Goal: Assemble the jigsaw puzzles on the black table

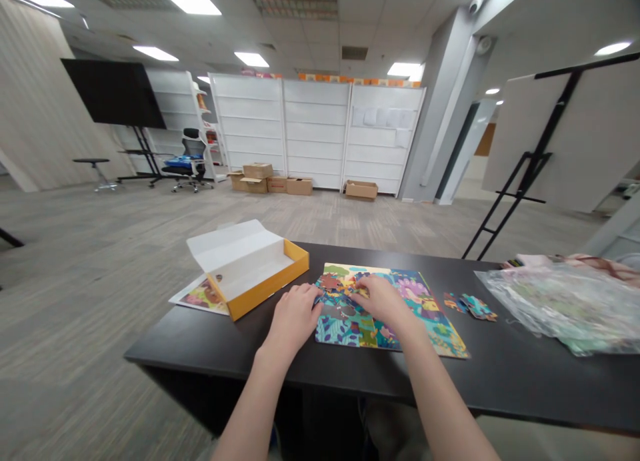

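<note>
A colourful jigsaw puzzle (pixel 410 288) lies flat on the black table, with several loose-looking puzzle pieces (pixel 330 282) on its left part. My left hand (pixel 296 309) rests at the puzzle's left edge, fingers lying forward and the thumb a little apart. Over the left-middle of the picture, my right hand (pixel 383 300) has thumb and fingertips drawn together on a small puzzle piece, mostly covered by the fingers. To the right of the puzzle sits a small heap of puzzle pieces (pixel 477 307).
An open yellow box (pixel 270 286) with a white inside stands at the left, over a printed sheet (pixel 200 297). Crumpled clear plastic bags (pixel 575 301) cover the right end of the black table (pixel 220 344). Beyond are cardboard boxes (pixel 299 186) and a whiteboard stand (pixel 520 181).
</note>
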{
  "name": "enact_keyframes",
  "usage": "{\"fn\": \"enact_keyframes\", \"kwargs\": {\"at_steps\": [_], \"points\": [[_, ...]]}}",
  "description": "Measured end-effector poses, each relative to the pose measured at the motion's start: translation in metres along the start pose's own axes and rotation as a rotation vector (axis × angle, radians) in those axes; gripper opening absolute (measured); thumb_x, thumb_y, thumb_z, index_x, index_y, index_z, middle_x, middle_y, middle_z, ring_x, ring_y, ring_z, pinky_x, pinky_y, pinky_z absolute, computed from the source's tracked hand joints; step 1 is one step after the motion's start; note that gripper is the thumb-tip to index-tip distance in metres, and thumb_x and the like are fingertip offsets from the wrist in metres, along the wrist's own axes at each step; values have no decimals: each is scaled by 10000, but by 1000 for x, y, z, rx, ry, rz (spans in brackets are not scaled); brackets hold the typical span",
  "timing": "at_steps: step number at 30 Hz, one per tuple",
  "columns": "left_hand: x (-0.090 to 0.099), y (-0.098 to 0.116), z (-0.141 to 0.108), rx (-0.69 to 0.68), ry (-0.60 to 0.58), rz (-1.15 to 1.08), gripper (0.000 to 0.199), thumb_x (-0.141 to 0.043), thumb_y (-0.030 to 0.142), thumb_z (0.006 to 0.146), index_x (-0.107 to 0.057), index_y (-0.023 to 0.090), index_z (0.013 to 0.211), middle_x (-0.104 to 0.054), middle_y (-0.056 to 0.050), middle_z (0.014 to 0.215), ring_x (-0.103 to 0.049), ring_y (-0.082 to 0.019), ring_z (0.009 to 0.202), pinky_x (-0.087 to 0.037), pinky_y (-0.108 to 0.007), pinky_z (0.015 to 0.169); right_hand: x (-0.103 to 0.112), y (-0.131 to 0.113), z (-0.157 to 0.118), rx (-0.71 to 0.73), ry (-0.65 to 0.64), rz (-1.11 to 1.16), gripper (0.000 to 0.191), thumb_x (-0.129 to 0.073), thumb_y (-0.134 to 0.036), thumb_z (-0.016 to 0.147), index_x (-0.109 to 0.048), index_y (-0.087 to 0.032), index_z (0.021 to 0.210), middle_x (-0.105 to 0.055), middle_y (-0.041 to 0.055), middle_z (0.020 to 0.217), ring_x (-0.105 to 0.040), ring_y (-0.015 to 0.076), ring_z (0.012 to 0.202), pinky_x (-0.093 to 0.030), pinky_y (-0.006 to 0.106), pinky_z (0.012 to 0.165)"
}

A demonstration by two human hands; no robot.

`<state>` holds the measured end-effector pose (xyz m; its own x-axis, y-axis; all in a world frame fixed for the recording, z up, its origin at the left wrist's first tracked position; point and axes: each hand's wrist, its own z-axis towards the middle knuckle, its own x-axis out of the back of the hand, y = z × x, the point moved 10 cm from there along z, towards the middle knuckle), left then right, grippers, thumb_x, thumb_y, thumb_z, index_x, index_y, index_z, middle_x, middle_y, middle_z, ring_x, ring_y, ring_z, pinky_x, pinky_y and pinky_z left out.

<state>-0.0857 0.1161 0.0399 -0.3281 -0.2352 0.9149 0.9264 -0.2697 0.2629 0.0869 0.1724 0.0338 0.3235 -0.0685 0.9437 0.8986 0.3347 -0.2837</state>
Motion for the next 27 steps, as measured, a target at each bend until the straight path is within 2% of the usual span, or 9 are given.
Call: {"fn": "enact_keyframes", "kwargs": {"at_steps": [4, 6, 9, 12, 16, 21, 24, 27], "points": [[1, 1, -1, -2, 17, -11, 182, -571, 249, 929, -674, 236, 1079, -704, -68, 1143, -628, -261, 1111, -500, -391, 937, -10, -2, -2, -54, -33, -17, 168, -681, -347, 846, -712, -193, 906, -734, 89, 955, -671, 231, 882, -407, 273, 695], [1, 1, -1, 1, 22, -15, 180, -576, 250, 927, -672, 237, 1078, -703, -68, 1137, -624, -260, 1119, -496, -389, 943, -11, 1, -3, -74, -26, 31, 212, -706, -322, 824, -699, -196, 994, -742, 78, 989, -676, 227, 896, -411, 270, 702], [0, 1, -2, 0, 21, -18, 182, -579, 247, 925, -670, 231, 1081, -699, -75, 1142, -621, -262, 1126, -495, -394, 946, -13, 6, -2, -98, -15, 94, 377, -731, -297, 800, -654, -192, 1154, -742, 75, 1039, -679, 224, 912, -423, 274, 731], [-1, 3, -1, 0, 6, -7, 186, -577, 244, 925, -671, 229, 1084, -698, -77, 1143, -621, -268, 1127, -498, -401, 945, -15, 11, -2, -120, 1, 112, 450, -742, -316, 792, -633, -181, 1207, -733, 96, 1072, -676, 246, 965, -435, 289, 756], [-2, 3, -1, 40, -10, 11, 178, -577, 248, 924, -672, 239, 1073, -698, -75, 1160, -622, -274, 1123, -502, -400, 924, -18, 14, -2, -119, 2, 144, 411, -742, -319, 794, -644, -186, 1170, -732, 91, 1050, -674, 244, 962, -439, 295, 770], [0, -4, 2, 115, 35, 7, 175, -559, 242, 926, -664, 219, 1063, -703, -81, 1104, -632, -272, 1044, -500, -408, 886, -22, 15, -2, -99, 10, 216, 381, -738, -267, 790, -639, -177, 1147, -715, 76, 1031, -658, 216, 911, -441, 287, 765], [-1, -1, 16, 68, 59, -31, 201, -563, 244, 923, -649, 206, 1101, -690, -89, 1138, -609, -266, 1084, -482, -403, 933, -26, 15, -2, -76, 15, 224, 349, -726, -278, 807, -643, -170, 1129, -701, 80, 1038, -645, 215, 934, -448, 291, 799], [-8, 6, 34, -34, 45, -83, 275, -580, 290, 926, -614, 208, 1186, -645, -95, 1268, -555, -263, 1207, -453, -395, 995, -28, 14, -3, -46, 26, 203, 302, -702, -287, 834, -652, -166, 1106, -688, 97, 1080, -635, 224, 994, -447, 300, 850]]}}
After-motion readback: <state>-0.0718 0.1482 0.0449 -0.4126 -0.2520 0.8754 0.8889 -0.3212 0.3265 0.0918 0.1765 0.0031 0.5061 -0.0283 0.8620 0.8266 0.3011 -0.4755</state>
